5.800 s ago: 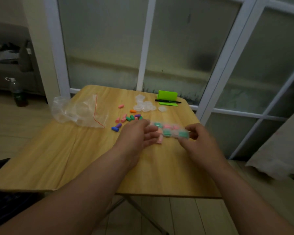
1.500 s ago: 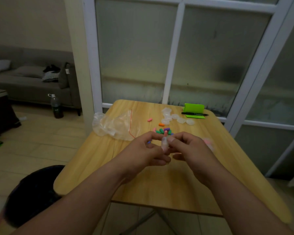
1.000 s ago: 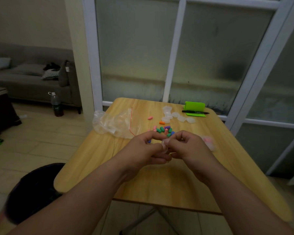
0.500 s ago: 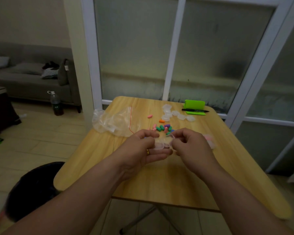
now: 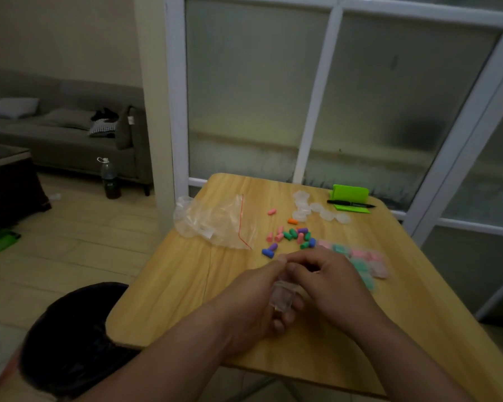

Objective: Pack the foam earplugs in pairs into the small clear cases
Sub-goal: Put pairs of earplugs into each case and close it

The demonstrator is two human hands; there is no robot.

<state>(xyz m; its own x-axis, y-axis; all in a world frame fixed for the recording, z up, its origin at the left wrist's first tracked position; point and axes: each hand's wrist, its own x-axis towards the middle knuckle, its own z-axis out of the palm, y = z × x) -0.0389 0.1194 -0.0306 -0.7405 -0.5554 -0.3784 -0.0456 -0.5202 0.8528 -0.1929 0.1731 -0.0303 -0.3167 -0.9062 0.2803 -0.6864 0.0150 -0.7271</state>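
Holding a clear case [image 5: 280,297] between both hands, I have it just above the near middle of the table [image 5: 186,285], tipped roughly upright. My left hand [image 5: 253,303] cups it from the side and below, fingers curled round its lower part with the fingertips [image 5: 285,316] showing beneath it. My right hand [image 5: 328,282] comes over from the other side, fingers bent, thumb and forefinger pinching at the case's top edge, where they meet my left thumb. Whether the lid is open, or what lies inside, I cannot tell; my fingers cover most of it. Just beyond my knuckles lie the loose earplugs [image 5: 291,236], a small heap of pink, green, blue and purple, with a blue and purple pair [image 5: 269,250] nearest me, an orange plug [image 5: 292,221] a little farther back and a pink plug [image 5: 271,212] apart behind that. To the right of my right hand sit the filled cases [image 5: 360,261], pink and green showing through them, bunched together. The empty cases [image 5: 317,208] cluster near the far edge, beside a green holder [image 5: 350,192] with a black pen [image 5: 350,203] lying in front of it. A crumpled plastic bag [image 5: 215,220] with a red strip rests left of the heap. Off the table, a bottle [image 5: 108,178] stands on the floor before a grey sofa [image 5: 64,132].
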